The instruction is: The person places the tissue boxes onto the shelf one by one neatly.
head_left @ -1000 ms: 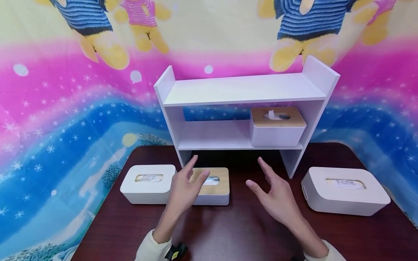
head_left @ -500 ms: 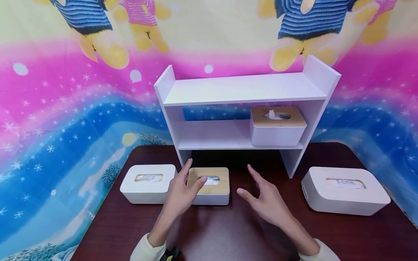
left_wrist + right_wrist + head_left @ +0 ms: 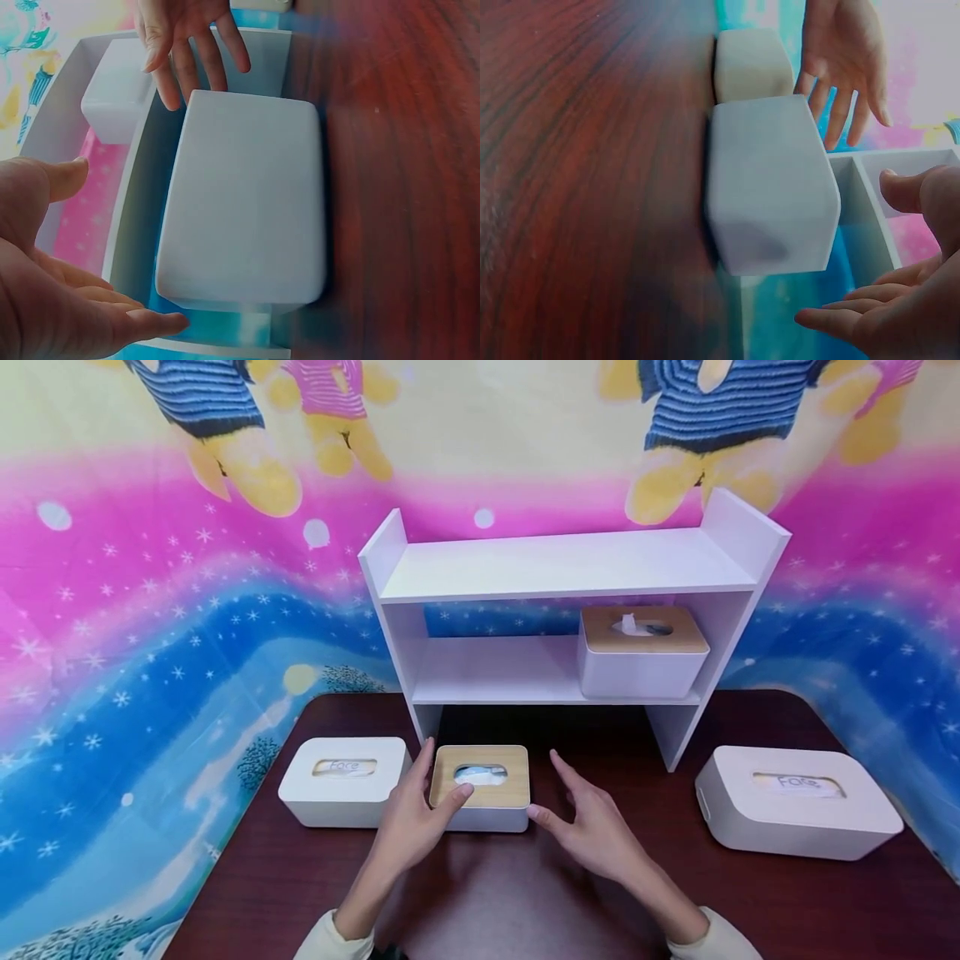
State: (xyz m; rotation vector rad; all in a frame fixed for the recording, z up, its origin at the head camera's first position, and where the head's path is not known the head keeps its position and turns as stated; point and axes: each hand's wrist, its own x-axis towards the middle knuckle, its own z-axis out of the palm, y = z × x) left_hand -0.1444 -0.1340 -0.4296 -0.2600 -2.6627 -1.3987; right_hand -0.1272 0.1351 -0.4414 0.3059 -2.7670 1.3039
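Observation:
A small white tissue box with a wooden lid (image 3: 480, 785) sits on the dark table in front of the white shelf (image 3: 562, 568). My left hand (image 3: 444, 770) is at the box's left side, fingers straight along it and thumb over the lid's front edge. My right hand (image 3: 545, 785) is spread just off the box's right side, thumb at the front right corner. Neither hand grips it. The left wrist view shows the box (image 3: 247, 202) between my left hand (image 3: 127, 247) and my right hand (image 3: 187, 45). From the right wrist the box (image 3: 769, 187) lies beside my right hand (image 3: 855, 247).
A second wooden-lidded tissue box (image 3: 641, 647) stands on the shelf's lower level at the right. A white box (image 3: 341, 777) sits just left of my left hand, and a larger white box (image 3: 795, 802) lies at the right. A colourful cloth hangs behind the table (image 3: 525, 893).
Both hands have closed in on the wooden-lidded box: the right hand moved left to its right side, and the left hand settled against its left side.

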